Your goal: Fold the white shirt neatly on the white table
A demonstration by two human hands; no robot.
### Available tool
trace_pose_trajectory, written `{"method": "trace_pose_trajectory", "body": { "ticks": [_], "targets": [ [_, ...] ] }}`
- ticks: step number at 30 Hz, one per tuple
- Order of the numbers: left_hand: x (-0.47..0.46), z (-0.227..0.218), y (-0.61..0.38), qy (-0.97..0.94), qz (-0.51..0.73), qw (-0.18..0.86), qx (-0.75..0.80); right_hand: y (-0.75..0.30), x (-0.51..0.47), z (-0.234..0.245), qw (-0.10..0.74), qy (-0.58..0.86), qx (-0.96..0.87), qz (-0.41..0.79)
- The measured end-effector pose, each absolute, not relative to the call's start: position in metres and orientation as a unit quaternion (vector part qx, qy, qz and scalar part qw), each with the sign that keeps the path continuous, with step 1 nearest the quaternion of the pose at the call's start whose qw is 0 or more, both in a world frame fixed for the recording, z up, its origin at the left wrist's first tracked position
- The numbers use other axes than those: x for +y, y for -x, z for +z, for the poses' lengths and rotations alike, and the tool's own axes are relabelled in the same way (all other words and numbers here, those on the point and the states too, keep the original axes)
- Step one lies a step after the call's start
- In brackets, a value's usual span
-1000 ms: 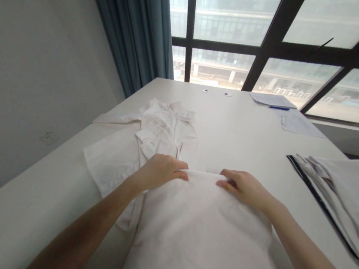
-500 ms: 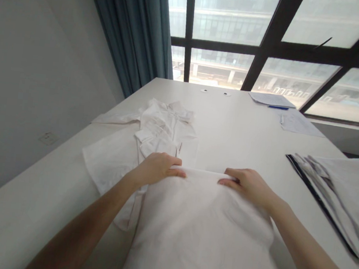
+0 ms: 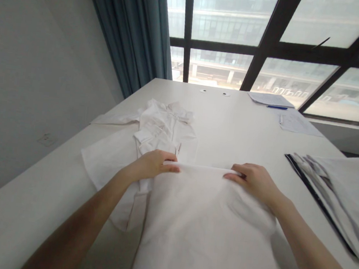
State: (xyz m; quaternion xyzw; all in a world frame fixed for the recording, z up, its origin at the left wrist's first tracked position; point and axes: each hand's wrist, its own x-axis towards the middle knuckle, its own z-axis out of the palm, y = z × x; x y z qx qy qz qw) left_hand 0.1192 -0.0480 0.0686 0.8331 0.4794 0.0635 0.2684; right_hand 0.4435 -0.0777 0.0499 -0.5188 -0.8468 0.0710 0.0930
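Observation:
A white garment [image 3: 201,223] lies spread on the white table [image 3: 232,127] right in front of me. My left hand [image 3: 151,166] pinches its far edge at the left corner, fingers closed over the fold. At the right end of that same edge my right hand [image 3: 255,180] grips the cloth the same way. The edge between the two hands is pulled straight and lifted a little. Beside my left hand lies a second white shirt [image 3: 142,143], crumpled, with its collar toward the window.
A stack of folded grey and white cloth [image 3: 341,192] sits at the table's right edge. Papers [image 3: 293,121] and a blue pen [image 3: 276,107] lie at the far right. Behind the table are a dark-framed window and a blue curtain [image 3: 129,29]; a wall runs along the left.
Both hands have moved apart along the garment's far edge and slid slightly away from me, and the edge is now stretched straight between them.

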Motion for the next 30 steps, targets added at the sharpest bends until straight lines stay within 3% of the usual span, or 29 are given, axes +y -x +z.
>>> {"method": "trace_pose_trajectory", "body": {
  "ticks": [8, 16, 23, 30],
  "targets": [
    [-0.044, 0.056, -0.116, -0.828, 0.082, 0.225, 0.507, -0.465, -0.064, 0.04, 0.054, 0.542, -0.814, 0.203],
    [-0.041, 0.048, -0.113, -0.82, 0.095, 0.226, 0.517, -0.473, -0.058, 0.03, 0.071, 0.555, -0.803, 0.206],
    [-0.041, 0.042, -0.118, -0.817, 0.115, 0.222, 0.519, -0.472, -0.056, 0.023, 0.067, 0.567, -0.806, 0.158],
    [-0.044, 0.021, -0.133, -0.839, 0.132, 0.061, 0.524, -0.454, -0.062, 0.025, 0.053, 0.565, -0.823, 0.032]
  ]
}}
